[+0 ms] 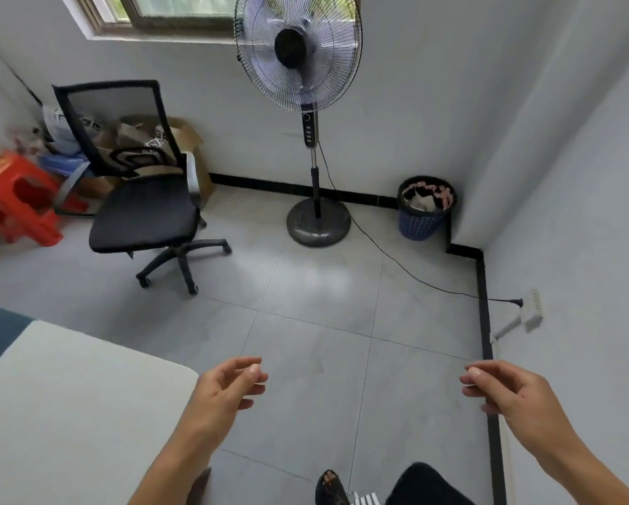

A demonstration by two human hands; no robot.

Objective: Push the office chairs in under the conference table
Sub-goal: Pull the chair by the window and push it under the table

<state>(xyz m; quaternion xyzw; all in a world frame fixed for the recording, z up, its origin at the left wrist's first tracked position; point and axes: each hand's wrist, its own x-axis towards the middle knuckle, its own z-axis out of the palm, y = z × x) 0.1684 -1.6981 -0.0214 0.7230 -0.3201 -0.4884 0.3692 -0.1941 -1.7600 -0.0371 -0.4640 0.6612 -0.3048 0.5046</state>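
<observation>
A black mesh-back office chair point(143, 209) on castors stands on the tiled floor at the left, well away from the table, its seat facing me. The white conference table point(68, 406) fills the lower left corner of the view. My left hand point(229, 384) hovers just past the table's right edge, fingers loosely curled, holding nothing. My right hand point(502, 391) is raised at the lower right near the wall, also loosely curled and empty. Neither hand touches the chair.
A pedestal fan point(300, 60) stands by the far wall, its cord point(396, 264) trailing across the floor to a power strip point(531, 309) on the right wall. A blue waste bin point(424, 209) sits in the corner. A red plastic stool point(17, 198) and cardboard boxes point(181, 136) crowd the left.
</observation>
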